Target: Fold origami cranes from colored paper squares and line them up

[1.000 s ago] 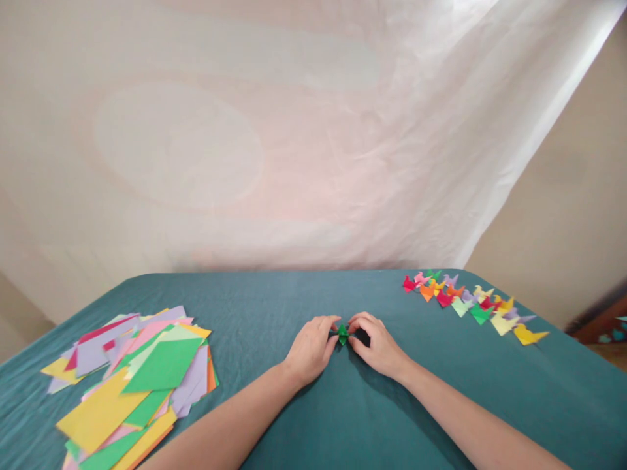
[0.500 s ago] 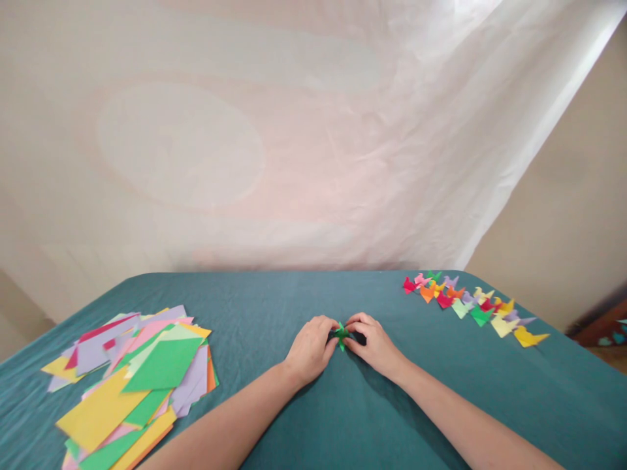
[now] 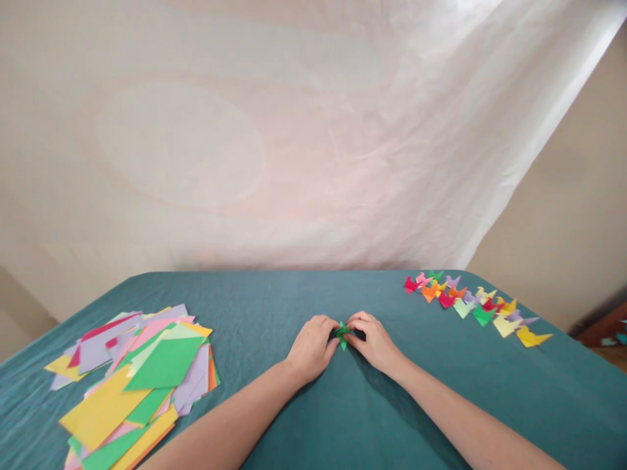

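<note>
A small green folded paper piece (image 3: 342,334) sits between my two hands on the teal tablecloth (image 3: 343,418). My left hand (image 3: 312,348) pinches its left side with curled fingers. My right hand (image 3: 374,342) pinches its right side, fingertips pressed together on the paper. Both hands rest low on the cloth near the table's middle.
A loose pile of coloured paper sheets (image 3: 132,378) lies at the left. A row of several small folded paper figures (image 3: 477,307) in many colours runs along the far right. A pale sheet (image 3: 274,130) hangs behind the table.
The green piece has turned slightly between my fingertips and my hands have drawn a little closer together. Everything else is as before.
</note>
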`<action>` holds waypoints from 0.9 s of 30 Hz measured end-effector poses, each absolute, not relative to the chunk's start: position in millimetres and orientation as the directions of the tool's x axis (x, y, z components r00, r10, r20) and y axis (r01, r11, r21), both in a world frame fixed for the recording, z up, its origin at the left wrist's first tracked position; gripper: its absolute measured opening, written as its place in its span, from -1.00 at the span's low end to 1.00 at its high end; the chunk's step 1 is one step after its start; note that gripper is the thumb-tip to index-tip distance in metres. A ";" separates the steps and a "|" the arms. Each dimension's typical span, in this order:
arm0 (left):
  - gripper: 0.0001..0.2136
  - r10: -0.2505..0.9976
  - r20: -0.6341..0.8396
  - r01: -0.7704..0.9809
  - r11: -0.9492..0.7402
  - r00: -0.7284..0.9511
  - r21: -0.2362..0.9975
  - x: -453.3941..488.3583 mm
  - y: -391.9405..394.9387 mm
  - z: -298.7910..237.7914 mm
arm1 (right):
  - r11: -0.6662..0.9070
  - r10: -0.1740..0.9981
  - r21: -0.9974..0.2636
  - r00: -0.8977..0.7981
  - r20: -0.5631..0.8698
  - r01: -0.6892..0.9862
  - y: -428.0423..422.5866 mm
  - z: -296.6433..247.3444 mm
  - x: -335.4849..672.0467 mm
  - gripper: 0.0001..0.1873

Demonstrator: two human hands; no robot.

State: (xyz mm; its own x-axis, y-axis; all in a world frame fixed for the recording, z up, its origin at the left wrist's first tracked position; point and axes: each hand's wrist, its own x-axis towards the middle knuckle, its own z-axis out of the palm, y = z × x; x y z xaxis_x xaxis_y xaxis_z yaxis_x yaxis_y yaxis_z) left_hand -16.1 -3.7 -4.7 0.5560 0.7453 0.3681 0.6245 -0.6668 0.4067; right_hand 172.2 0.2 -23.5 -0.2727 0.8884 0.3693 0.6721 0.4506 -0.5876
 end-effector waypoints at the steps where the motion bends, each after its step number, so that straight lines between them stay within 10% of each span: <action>1: -0.81 0.746 0.369 0.625 -0.666 0.555 0.407 -16.2 -3.8 -4.6 | 0.455 0.886 -0.586 -0.276 0.373 0.670 -0.3 -23.3 172.4 -0.94; 27: -0.82 0.740 0.369 0.624 -0.673 0.563 0.397 -16.4 -2.9 -7.0 | 0.524 0.841 -0.481 -0.340 0.421 0.703 -7.8 -21.1 171.9 -0.94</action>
State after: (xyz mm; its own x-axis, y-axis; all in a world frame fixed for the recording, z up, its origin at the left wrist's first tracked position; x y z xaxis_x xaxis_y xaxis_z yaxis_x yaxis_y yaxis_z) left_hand -16.4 -2.9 -7.0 0.5627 0.7397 0.3691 0.6242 -0.6729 0.3970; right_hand 171.9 -7.8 -21.1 -0.3399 0.8411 0.4206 0.7029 0.5244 -0.4806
